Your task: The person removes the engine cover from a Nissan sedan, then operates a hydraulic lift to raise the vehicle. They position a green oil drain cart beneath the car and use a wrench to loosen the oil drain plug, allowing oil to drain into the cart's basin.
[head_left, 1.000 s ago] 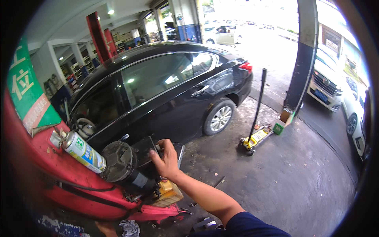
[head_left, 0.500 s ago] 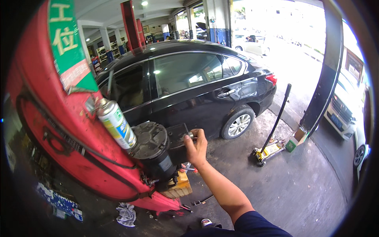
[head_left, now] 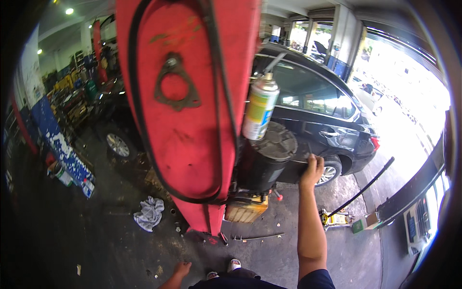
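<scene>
The right hand (head_left: 313,172) is resting, apparently touching, at a dark, flat-sided box (head_left: 291,171) beyond the red painted post's (head_left: 179,137) right edge, seemingly a contact step calling for steadiness. The left hand (head_left: 182,268) is hanging low; whether either hand's fingers are gripping is unclear.

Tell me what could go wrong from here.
The spray can seems perched at the edge of the lid of the black canister; a bump from the nearby right hand might topple it.
The long thin bar on the floor lies ahead of the person's feet and could trip them.
The crumpled cloth might slip underfoot.
</scene>
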The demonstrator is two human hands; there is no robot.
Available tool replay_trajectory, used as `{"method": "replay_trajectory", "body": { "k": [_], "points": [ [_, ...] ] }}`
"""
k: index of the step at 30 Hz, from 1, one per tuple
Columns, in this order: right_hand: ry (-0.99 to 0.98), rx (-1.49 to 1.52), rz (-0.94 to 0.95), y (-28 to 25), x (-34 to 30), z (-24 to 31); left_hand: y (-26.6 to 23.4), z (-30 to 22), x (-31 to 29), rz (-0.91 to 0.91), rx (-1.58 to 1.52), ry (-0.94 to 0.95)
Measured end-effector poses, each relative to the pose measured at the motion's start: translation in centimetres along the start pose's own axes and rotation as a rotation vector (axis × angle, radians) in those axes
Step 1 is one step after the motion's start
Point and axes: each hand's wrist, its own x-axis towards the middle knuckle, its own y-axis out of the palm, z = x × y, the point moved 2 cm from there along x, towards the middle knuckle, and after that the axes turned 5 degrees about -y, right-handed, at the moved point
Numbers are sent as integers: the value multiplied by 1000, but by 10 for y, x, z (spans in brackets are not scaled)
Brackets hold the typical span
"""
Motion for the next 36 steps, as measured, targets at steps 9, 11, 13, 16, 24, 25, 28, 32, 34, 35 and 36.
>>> {"method": "replay_trajectory", "body": {
  "k": [9,11,13,16,24,25,28,32,34,35,36],
  "points": [
    [39,16,-17,1,-5,4,21,64,-43,49,96,68],
    [78,19,-34,2,-6,5,21,90,-48,29,180,95],
    [57,2,-36,2,-7,6,22,115,-51,12,305,105],
    [42,8,-18,0,-5,2,21,137,-52,133,367,119],
    [-51,38,-22,-5,0,-2,22,89,-82,-105,510,440],
    [-17,-33,-22,-7,1,-1,23,74,-79,-66,401,361],
    [57,134,-38,-6,1,4,27,21,-66,6,283,292],
    [166,209,-30,-5,0,8,32,-37,-58,51,279,326],
    [185,226,-29,-5,0,6,33,-56,-58,65,294,344],
    [167,252,-42,-5,0,6,35,-63,-59,71,299,350],
    [147,257,-49,-4,0,4,36,-69,-59,76,312,355]
  ]
}}
